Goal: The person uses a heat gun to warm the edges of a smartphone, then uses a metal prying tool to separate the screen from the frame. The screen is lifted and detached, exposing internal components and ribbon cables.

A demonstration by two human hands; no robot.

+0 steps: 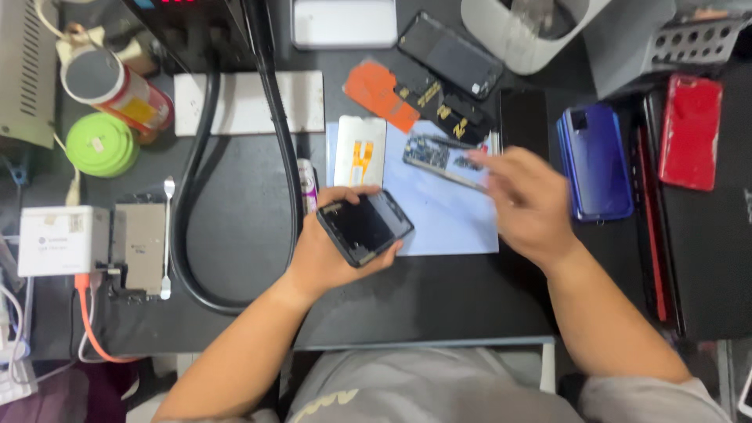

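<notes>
The left hand (333,251) is holding a dark phone frame (365,227) over the near edge of the pale blue mat (446,219), with its fingers curling up around the frame's left side and the thumb pressing on the near edge. The right hand (529,204) is reaching over the right side of the mat, its fingers loosely spread and blurry, with the fingertips (479,157) just at a small circuit board (439,157) lying on the far part of the mat. A blue phone (595,160) is lying just to the right of that hand, and a red phone (691,131) is lying farther right.

One head-worn camera looks steeply down, close over the dark workbench (439,305).
</notes>
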